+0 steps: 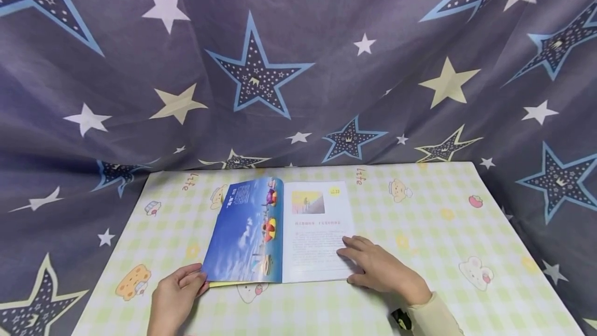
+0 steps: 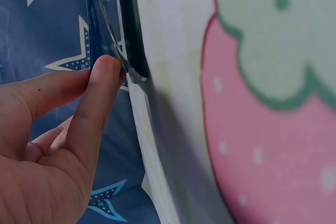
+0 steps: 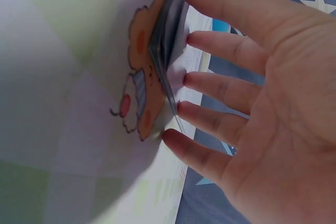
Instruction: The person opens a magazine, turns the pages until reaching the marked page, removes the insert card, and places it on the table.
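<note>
An open magazine-like booklet (image 1: 317, 261) lies on the table, with a blue sky-and-sea picture on its left page (image 1: 238, 245) and printed text under a small picture on its right page. At the lower left corner, my left hand (image 1: 174, 292) pinches the booklet's edge between thumb and fingers. The left wrist view shows the pinched edge (image 2: 97, 30) from the side. My right hand (image 1: 380, 268) rests at the right page's outer edge with its fingers spread. Its fingertips touch the pages (image 3: 167, 85) in the right wrist view.
A green-and-white checked tablecloth (image 1: 466, 232) with cartoon animals covers the table. Behind it hangs a dark curtain (image 1: 326, 82) printed with stars. A small black object (image 1: 401, 319) shows by the right sleeve (image 1: 431, 318).
</note>
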Tool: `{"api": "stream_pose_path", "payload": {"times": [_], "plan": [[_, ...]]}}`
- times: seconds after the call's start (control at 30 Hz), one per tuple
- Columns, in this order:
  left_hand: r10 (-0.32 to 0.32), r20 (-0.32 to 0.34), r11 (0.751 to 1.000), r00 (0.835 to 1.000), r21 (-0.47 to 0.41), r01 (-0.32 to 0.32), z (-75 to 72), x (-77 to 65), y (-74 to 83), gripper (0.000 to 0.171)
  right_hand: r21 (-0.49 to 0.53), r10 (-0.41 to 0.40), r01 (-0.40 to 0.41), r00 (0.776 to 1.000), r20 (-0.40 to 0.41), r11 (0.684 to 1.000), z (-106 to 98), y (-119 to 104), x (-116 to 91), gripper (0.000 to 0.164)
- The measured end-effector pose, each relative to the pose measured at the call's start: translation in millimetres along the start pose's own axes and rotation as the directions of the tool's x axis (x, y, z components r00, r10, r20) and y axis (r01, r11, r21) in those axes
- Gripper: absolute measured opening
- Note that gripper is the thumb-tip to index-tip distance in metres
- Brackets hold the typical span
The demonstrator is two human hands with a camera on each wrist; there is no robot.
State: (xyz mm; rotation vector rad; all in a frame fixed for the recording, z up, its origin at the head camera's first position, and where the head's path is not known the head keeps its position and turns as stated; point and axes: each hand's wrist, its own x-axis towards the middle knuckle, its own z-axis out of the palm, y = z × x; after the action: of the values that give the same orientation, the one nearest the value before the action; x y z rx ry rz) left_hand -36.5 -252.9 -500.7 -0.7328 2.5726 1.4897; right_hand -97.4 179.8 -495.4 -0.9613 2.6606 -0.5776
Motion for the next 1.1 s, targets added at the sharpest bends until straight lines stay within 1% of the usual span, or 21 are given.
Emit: {"api": "stream_pose_path", "payload": {"times": [0.07,0.13,0.27,0.33,0.43,0.53,0.6,0.7,0.73,0.8,0.87,0.93,1.0,1.1], "plan": [[-0.011,0.0,1.0,1.0,-0.02,0.011,0.6,1.3,0.2,0.032,0.018,-0.005,0.005,1.0,0.01,1.0,-2.4,0.5,-1.3,0.055],[-0.016,-0.005,1.0,1.0,-0.014,0.016,0.7,2.5,1.0,0.032,0.042,-0.009,0.008,1.0,0.019,0.999,-5.0,1.1,-2.9,0.053],[0.011,-0.022,0.997,1.0,0.081,-0.009,-0.7,4.8,3.9,0.037,0.098,-0.006,0.004,1.0,0.022,0.995,-10.6,3.1,-4.5,0.043],[0.022,-0.03,0.991,0.999,0.133,-0.018,-1.8,5.6,6.0,0.042,0.116,0.006,-0.005,1.0,-0.003,0.993,-12.7,4.3,-3.4,0.037],[0.024,-0.028,0.986,0.999,0.164,-0.019,-3.8,5.8,8.4,0.047,0.108,0.024,-0.016,0.997,-0.071,0.994,-13.8,5.7,-0.8,0.032],[0.025,-0.023,0.984,0.999,0.179,-0.021,-6.0,4.7,9.8,0.048,0.076,0.073,-0.062,0.986,-0.153,0.995,-11.6,5.7,0.9,0.035],[0.023,-0.02,0.985,1.0,0.174,-0.019,-6.1,3.5,11.1,0.048,0.041,0.119,-0.113,0.968,-0.22,0.993,-8.9,5.3,1.9,0.041],[0.015,-0.005,0.99,1.0,0.139,-0.014,-3.8,1.7,16.4,0.051,-0.011,0.183,-0.198,0.928,-0.325,0.98,-5.4,3.9,4.2,0.051],[0.012,0.001,0.992,1.0,0.127,-0.012,-2.0,1.1,19.0,0.051,-0.027,0.195,-0.219,0.913,-0.359,0.975,-4.3,3.6,5.2,0.052],[0.028,0.021,0.995,0.999,0.098,-0.03,2.5,-0.1,24.9,0.053,-0.05,0.201,-0.241,0.893,-0.403,0.969,-2.9,3.2,6.9,0.05],[0.054,0.028,0.995,0.998,0.078,-0.056,8.5,-0.7,31.9,0.052,-0.055,0.199,-0.244,0.884,-0.424,0.968,-2.7,2.5,8.9,0.044],[0.089,0.029,0.994,0.996,0.067,-0.091,15.2,-3.0,37.7,0.048,-0.05,0.194,-0.237,0.884,-0.426,0.97,-1.4,0.7,10.4,0.038],[0.134,0.037,0.99,0.99,0.041,-0.135,23.2,-4.4,44.1,0.045,-0.039,0.189,-0.227,0.885,-0.426,0.973,-0.9,-1.1,12.0,0.034],[0.195,0.069,0.981,0.978,-0.002,-0.196,35.8,-5.5,53.7,0.04,-0.031,0.172,-0.207,0.881,-0.442,0.978,-0.3,-3.6,14.7,0.029]]}}
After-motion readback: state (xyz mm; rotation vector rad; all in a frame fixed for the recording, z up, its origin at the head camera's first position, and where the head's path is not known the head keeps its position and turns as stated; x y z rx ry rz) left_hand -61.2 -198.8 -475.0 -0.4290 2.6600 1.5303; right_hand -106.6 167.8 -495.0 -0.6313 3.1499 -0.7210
